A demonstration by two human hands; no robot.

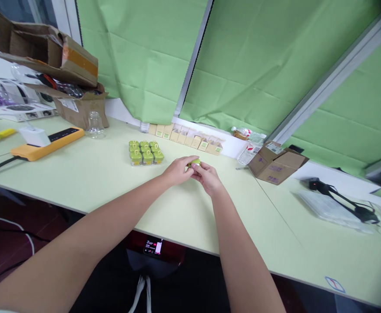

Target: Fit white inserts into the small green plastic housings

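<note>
your left hand (177,171) and right hand (210,178) meet, the fingertips of both closed on one small green tub (195,162) lying between them; too much is covered to tell its long axis. the set of tubs (147,149) stands on the table (183,217) to your left and slightly farther out, apart from both hands, your left being nearer; cartons (181,136) line up beyond

Bench (177,213) bright, evenly lit; source not visible, shadows faint. Dim beneath the near edge, where a phone screen (153,246) glows. Wide-angle stretch toward both sides; clear plastic packet (327,206) at right soft; far-right corner darkened.
</note>
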